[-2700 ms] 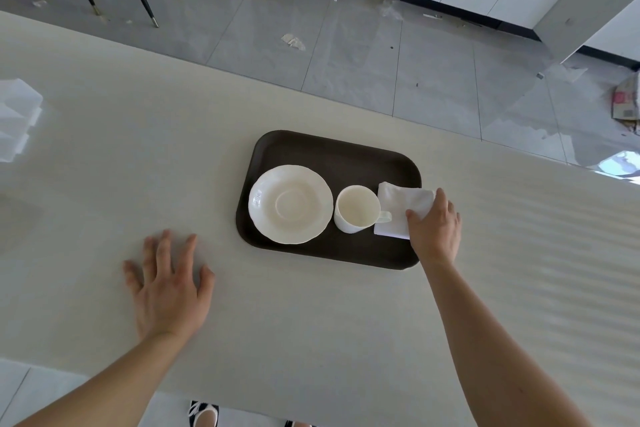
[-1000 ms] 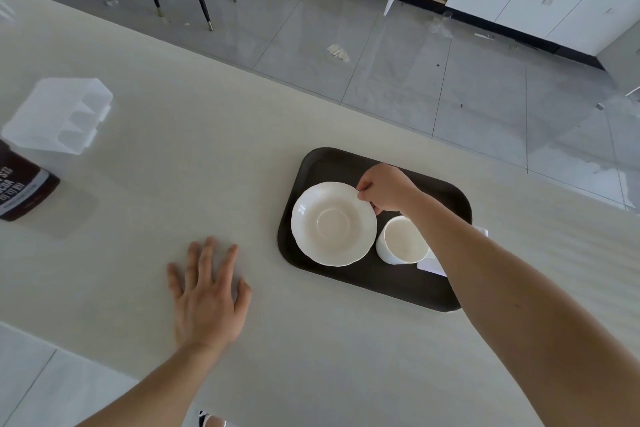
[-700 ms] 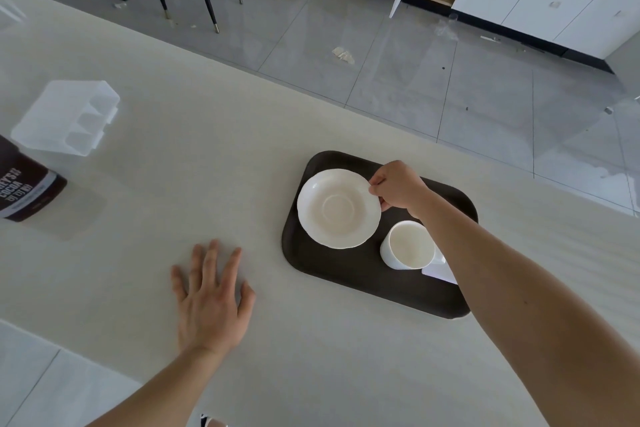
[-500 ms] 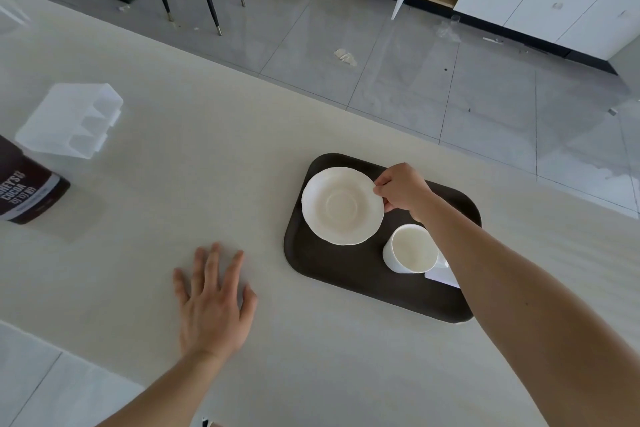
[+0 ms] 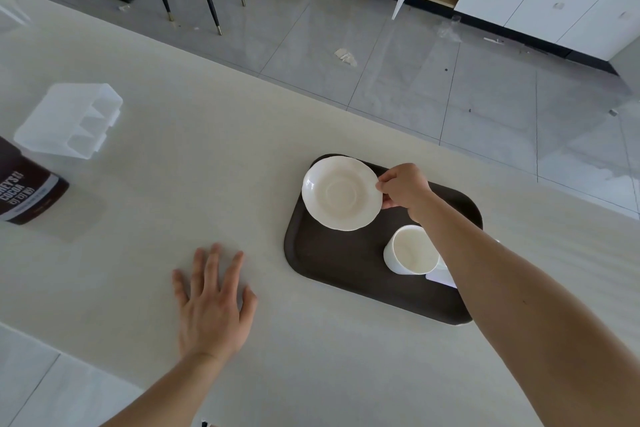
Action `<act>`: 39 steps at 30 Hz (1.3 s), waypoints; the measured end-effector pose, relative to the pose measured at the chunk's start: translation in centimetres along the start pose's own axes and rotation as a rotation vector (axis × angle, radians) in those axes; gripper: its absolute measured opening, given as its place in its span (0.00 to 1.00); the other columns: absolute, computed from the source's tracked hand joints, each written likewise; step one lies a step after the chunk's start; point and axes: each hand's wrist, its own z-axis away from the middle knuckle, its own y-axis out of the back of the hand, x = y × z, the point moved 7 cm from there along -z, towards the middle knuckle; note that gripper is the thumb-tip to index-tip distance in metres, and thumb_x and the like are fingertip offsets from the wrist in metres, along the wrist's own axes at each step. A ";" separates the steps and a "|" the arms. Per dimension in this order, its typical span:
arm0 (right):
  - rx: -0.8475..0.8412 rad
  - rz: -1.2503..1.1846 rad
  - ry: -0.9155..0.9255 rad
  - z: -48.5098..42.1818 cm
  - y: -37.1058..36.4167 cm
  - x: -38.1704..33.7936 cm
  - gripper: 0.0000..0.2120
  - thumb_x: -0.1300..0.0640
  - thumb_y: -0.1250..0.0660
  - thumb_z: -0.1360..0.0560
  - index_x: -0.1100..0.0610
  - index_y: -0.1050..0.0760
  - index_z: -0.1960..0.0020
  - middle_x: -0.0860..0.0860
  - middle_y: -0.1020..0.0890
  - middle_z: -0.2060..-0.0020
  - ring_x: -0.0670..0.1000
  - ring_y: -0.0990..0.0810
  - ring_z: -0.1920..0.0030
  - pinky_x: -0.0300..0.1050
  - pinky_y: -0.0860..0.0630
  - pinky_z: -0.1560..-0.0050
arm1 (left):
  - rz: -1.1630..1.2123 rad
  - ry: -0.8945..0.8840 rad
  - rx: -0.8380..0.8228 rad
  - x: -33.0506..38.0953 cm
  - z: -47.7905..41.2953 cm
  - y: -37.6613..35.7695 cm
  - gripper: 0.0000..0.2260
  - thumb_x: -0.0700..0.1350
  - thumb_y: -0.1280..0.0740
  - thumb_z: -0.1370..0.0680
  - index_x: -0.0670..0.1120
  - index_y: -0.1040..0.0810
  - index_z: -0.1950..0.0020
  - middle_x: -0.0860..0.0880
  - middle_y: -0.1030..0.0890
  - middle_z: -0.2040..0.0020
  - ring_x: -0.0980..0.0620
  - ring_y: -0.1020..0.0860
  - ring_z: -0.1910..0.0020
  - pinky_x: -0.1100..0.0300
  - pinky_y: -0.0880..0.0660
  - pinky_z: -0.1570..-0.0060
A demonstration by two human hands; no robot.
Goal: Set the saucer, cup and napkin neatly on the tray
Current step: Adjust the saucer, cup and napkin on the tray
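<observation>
- Pinching the right-hand rim of the round white scalloped ceramic saucer, the right hand has its fingertips pressed together on the edge; this grip holds the saucer over the far left corner of the dark brown rounded rectangular plastic tray, and whether it is lifted clear or resting there I cannot tell.
- Flat on the pale cream bench, the left hand lies with fingers spread, holding nothing, just beside the tray's near left corner.
- Done so far, as I judge it: all 3 items are within the tray. The white ceramic cup stands upright near the tray's right side, and the folded white paper napkin peeks out just beyond it, mostly hidden under the right forearm.
- Left to do, by my reading: the saucer is pushed to the tray's far edge, so it needs settling; whether the cup belongs on it is unclear.
- Writing: a dark brown tub at the left edge reads "COCOA", with a partial "…HEY'S" above. The clear plastic compartment box beside it carries no legible label.
</observation>
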 end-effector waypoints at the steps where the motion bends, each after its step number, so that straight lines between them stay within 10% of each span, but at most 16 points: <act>1: 0.002 -0.006 -0.003 0.0 0.0 0.0 0.08 0.66 0.32 0.24 0.57 0.21 0.59 0.55 0.16 0.61 0.56 0.14 0.66 0.52 0.15 0.55 | -0.002 -0.002 0.002 0.0 0.0 0.0 0.27 0.54 0.45 0.25 0.49 0.29 0.27 0.39 0.33 0.25 0.36 0.39 0.24 0.33 0.49 0.26; 39: -0.054 -0.232 -0.050 0.1 -0.2 0.7 0.02 0.67 0.30 0.25 0.64 0.20 0.53 0.57 0.16 0.59 0.52 0.14 0.67 0.42 0.17 0.68 | -0.019 0.008 -0.007 -0.4 -0.1 -0.6 0.27 0.54 0.45 0.25 0.51 0.32 0.27 0.41 0.35 0.24 0.38 0.41 0.23 0.34 0.50 0.26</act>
